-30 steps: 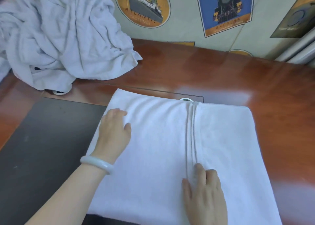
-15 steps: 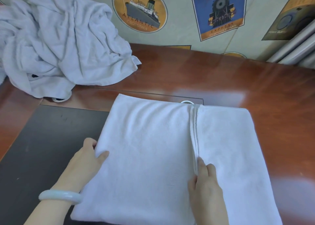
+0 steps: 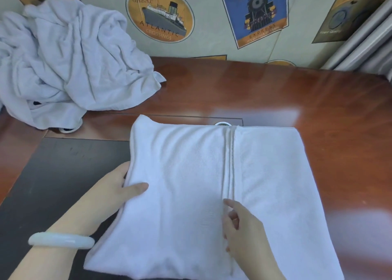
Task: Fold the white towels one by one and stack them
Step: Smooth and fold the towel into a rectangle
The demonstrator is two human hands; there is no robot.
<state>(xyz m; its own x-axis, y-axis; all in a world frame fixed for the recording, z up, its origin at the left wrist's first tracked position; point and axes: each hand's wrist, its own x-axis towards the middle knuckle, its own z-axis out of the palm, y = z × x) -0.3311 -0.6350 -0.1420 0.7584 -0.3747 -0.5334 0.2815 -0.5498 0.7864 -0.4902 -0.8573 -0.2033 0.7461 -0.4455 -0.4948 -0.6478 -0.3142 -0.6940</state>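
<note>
Wood desk (image 3: pixel 318 101) beneath folded towel (image 3: pixel 180 173), poster-print wallpaper (image 3: pixel 209 25) behind

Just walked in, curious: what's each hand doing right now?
Left hand: holding the folded towel by its left edge, thumb on top.
Right hand: open, holding nothing, index finger touching the towel.

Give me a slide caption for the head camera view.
Left hand grips the towel by its left edge, right hand touches its centre hem; unfolded towels heaped behind.
</note>
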